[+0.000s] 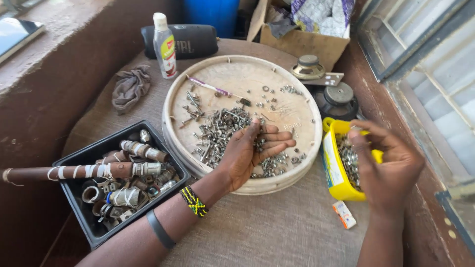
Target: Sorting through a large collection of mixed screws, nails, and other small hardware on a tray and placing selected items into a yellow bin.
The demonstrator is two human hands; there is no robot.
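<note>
My left hand [247,155] lies palm-up over the round tray [302,163], near its front-right rim, fingers [277,137] spread open and pointing right, w/ a few small screws resting on the palm, not pinched. Under and just left of it sits the main heap of screws & nuts [220,131], mid-tray. My right hand [388,165] hovers over the yellow tub [332,168] at the counter's right edge, fingers curled toward the thumb; can't tell if they've got a screw between them. The tub is part-filled w/ small metal bits, its long axis running front-to-back, just right of the tray's rim. So the tub lies right of my left palm, and the right hand is the nearer one to it. A black bin of taped metal parts [123,193] sits at the counter's left edge, a purple toothbrush [210,87] at the tray's back.
</note>
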